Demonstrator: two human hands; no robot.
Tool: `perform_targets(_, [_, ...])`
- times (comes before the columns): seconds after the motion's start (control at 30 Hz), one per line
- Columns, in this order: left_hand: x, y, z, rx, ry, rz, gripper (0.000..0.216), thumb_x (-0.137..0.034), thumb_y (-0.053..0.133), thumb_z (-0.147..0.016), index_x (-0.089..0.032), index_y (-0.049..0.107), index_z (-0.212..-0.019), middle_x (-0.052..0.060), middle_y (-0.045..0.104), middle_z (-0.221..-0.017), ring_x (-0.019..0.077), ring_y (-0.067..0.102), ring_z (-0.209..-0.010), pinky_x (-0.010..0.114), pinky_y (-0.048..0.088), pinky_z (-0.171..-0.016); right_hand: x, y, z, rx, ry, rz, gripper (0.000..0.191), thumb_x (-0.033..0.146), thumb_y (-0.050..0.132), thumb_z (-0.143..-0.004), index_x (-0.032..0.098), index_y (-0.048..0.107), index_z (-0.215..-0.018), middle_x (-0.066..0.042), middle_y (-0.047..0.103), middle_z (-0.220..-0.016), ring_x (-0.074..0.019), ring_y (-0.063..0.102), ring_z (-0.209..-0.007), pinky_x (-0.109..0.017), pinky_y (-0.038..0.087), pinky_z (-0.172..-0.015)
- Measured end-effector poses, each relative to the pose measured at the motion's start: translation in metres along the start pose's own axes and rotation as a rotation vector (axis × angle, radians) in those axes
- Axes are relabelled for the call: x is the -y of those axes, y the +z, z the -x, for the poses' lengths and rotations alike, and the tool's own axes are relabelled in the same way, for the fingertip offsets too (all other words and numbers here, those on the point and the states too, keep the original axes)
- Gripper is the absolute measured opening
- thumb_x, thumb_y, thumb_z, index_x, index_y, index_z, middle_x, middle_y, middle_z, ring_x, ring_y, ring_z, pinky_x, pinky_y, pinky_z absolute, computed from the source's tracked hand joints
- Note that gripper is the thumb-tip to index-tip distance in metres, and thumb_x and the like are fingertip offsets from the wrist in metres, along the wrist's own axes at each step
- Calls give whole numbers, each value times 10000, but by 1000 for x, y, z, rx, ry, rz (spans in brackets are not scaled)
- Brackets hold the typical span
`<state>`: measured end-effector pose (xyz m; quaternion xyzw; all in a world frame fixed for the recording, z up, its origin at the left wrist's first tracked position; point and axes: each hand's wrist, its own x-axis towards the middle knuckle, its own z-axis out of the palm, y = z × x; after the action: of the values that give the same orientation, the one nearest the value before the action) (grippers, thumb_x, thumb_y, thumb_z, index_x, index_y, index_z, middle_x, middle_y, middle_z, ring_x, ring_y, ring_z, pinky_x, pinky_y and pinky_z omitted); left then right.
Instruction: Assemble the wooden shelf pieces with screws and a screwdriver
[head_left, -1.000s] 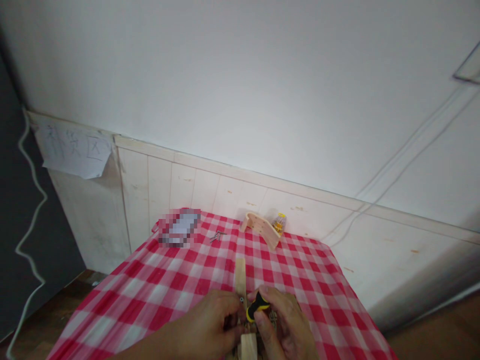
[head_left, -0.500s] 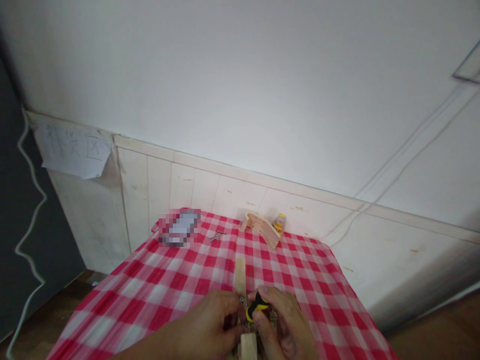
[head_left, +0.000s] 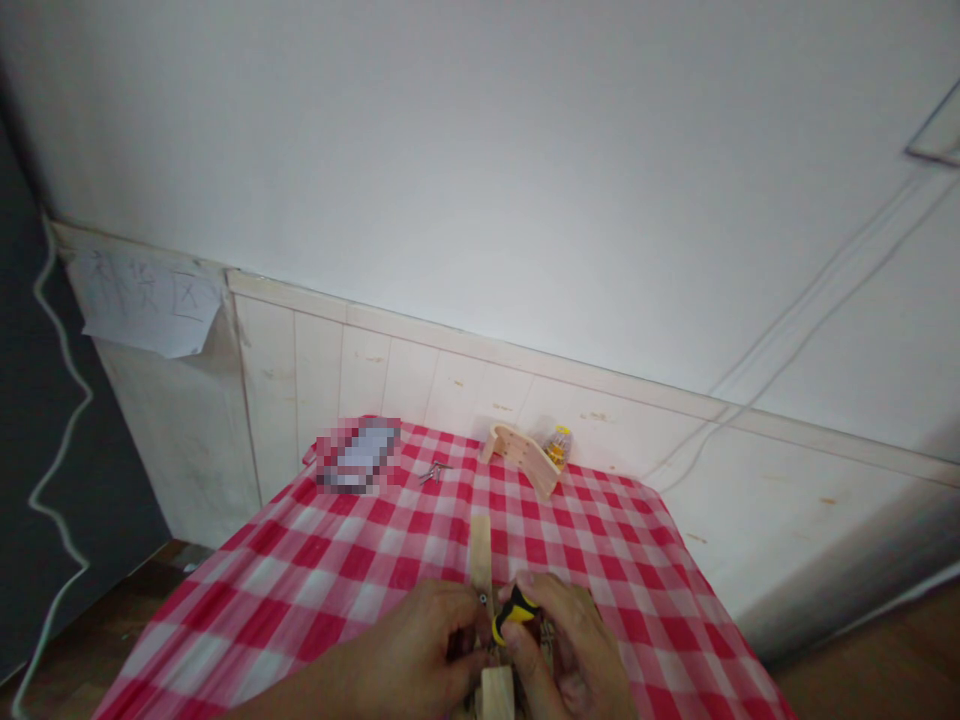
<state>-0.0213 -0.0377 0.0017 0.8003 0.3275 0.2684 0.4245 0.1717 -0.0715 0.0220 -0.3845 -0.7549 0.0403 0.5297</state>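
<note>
A pale wooden slat [head_left: 481, 555] lies lengthwise on the red and white checked tablecloth [head_left: 337, 570], with a screw [head_left: 483, 598] standing in it. My right hand [head_left: 566, 645] is closed round a yellow and black screwdriver handle [head_left: 511, 613] right beside that screw. My left hand [head_left: 416, 650] is curled with its fingers pressed against the slat's left side. A second wooden piece [head_left: 496, 692] shows between my hands at the bottom edge.
At the far end of the table lie a curved wooden part [head_left: 523, 458], a small clear jar with yellow contents [head_left: 559, 443], a few loose screws [head_left: 435, 470] and a blurred flat item [head_left: 358, 456]. A white panelled wall stands behind; a white cable [head_left: 60, 420] hangs at left.
The screwdriver handle has turned slightly in my right hand and its fingers have shifted a little. My left hand and the slat have stayed put.
</note>
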Motion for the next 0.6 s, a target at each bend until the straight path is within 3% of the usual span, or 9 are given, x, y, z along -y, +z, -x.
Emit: perform_targets(0.6, [-4, -2, 0, -5, 12, 0, 167, -312, 618, -943, -162, 689, -924, 24, 677, -823, 133, 560, -689, 219, 397, -609, -7, -4, 0, -26, -75, 148, 347, 372, 753, -899, 307, 726, -1239, -83, 790, -1003, -259, 766, -890, -352, 674, -732])
